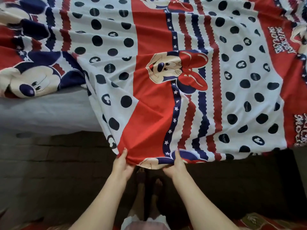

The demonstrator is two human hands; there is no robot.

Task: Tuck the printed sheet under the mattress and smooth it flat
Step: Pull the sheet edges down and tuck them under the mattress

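The printed sheet (154, 103) is red, white and navy with cartoon mice, dots and zigzag stripes. It lies over the mattress (41, 110) and hangs down the near side. On the left the sheet is bunched up and the grey mattress top shows bare. My left hand (122, 165) grips the sheet's lower hem. My right hand (177, 165) grips the same hem a little to the right. The hem between my hands is pulled toward me and bulges slightly.
A dark bed base (58, 155) runs below the mattress edge. My bare feet (149, 183) stand on the dark floor between my arms. A patterned red rug (259, 221) shows at the lower right corner.
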